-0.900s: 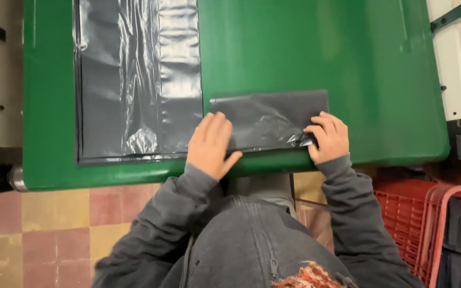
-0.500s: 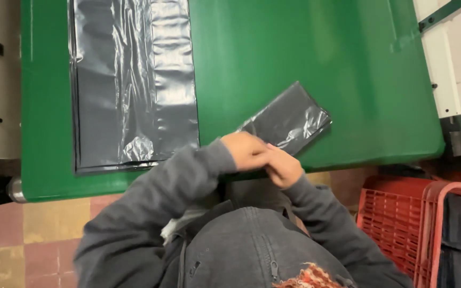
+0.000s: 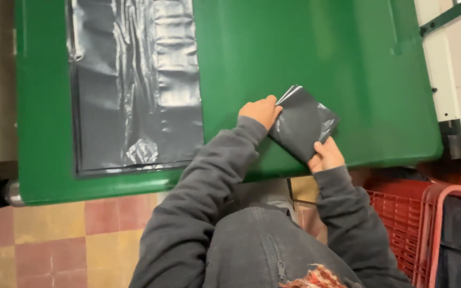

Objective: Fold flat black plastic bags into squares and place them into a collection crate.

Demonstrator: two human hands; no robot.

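Your green surface (image 3: 316, 64) fills most of the view, and everything else sits around it. The biggest thing on it is the flat stack of dark grey plastic bags (image 3: 134, 85), lying toward its left side and reaching almost to its near edge. Beyond the surface's right edge, low down, stands a red plastic crate (image 3: 401, 218); below its near edge you see a floor of pink and yellow tiles (image 3: 54, 240). Near the middle of the surface's near edge lies the small folded grey bag (image 3: 302, 125), tilted like a diamond. Your left hand (image 3: 261, 111) pinches its upper left corner, fingers closed on the plastic. Your right hand (image 3: 325, 154) grips its lower corner, thumb on top.
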